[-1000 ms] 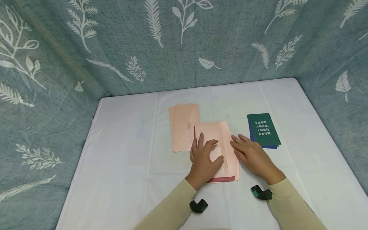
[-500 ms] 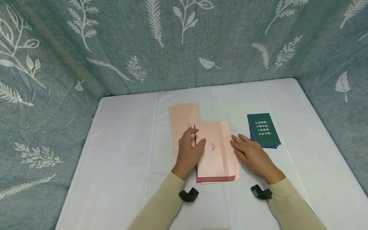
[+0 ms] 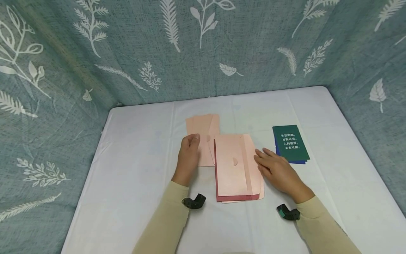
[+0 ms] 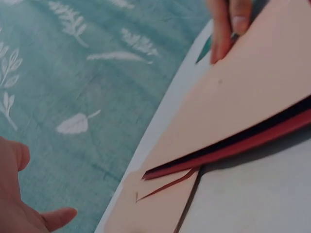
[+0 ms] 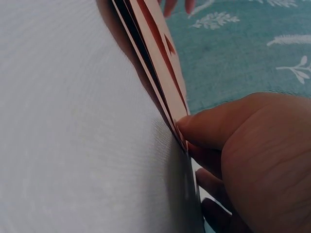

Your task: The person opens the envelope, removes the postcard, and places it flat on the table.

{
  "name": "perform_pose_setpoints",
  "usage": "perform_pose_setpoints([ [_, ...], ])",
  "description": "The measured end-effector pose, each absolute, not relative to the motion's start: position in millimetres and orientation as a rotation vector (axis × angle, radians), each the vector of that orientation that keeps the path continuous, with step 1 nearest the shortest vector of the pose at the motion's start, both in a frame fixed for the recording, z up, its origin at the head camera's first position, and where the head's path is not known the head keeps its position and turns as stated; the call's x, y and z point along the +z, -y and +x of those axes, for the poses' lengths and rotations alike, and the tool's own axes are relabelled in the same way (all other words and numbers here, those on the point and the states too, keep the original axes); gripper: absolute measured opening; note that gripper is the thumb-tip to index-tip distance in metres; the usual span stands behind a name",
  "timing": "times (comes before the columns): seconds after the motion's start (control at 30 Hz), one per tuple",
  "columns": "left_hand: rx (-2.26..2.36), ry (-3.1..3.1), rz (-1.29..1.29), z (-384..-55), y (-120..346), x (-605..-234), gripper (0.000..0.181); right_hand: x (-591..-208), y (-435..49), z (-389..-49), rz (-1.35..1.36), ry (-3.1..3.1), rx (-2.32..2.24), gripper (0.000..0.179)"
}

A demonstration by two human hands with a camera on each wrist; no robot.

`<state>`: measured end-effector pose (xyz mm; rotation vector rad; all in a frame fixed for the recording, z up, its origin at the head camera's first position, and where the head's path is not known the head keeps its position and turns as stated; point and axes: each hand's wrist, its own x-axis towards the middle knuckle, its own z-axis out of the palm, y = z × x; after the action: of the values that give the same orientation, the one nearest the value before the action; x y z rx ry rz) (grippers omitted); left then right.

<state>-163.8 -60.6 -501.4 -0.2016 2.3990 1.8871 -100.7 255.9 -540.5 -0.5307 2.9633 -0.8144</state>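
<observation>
Pale pink envelopes with dark red lining lie stacked in front of me, a flap along the right side and a half-moon notch in the middle. My right hand rests at their right edge, fingers nearly straight; in the right wrist view its thumb touches the edge. My left hand hovers by the left side of a second fanned pile of pink envelopes, covering part of it. Its thumb and finger are spread apart in the left wrist view, with nothing between them.
Dark green cards with white writing lie over blue ones to the right of the envelopes. All of it is on a white-covered table, and a green leaf-patterned curtain hangs behind and at both sides.
My left hand has slid off the front envelope stack and moved left to the back pile, uncovering the stack's notch and red left edge. The right hand has stayed in place.
</observation>
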Motion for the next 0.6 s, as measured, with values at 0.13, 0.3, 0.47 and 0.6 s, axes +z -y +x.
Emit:
perform_pose_setpoints([
  [0.13, 2.003, -2.281, -0.19, -170, 72, -501, 0.069, -540, -256, -100, -0.531, -2.961, -0.813, 0.047],
  [0.3, 2.066, -2.138, -0.174, -175, 83, -498, 0.074, -539, -256, -100, -0.538, -2.963, -0.817, 0.047],
  [0.47, 1.996, -2.078, -0.308, -178, 92, -494, 0.086, -540, -256, -100, -0.547, -2.961, -0.825, 0.046],
  [0.6, 2.005, -2.023, -0.375, -182, 95, -492, 0.083, -539, -255, -99, -0.559, -2.968, -0.833, 0.046],
])
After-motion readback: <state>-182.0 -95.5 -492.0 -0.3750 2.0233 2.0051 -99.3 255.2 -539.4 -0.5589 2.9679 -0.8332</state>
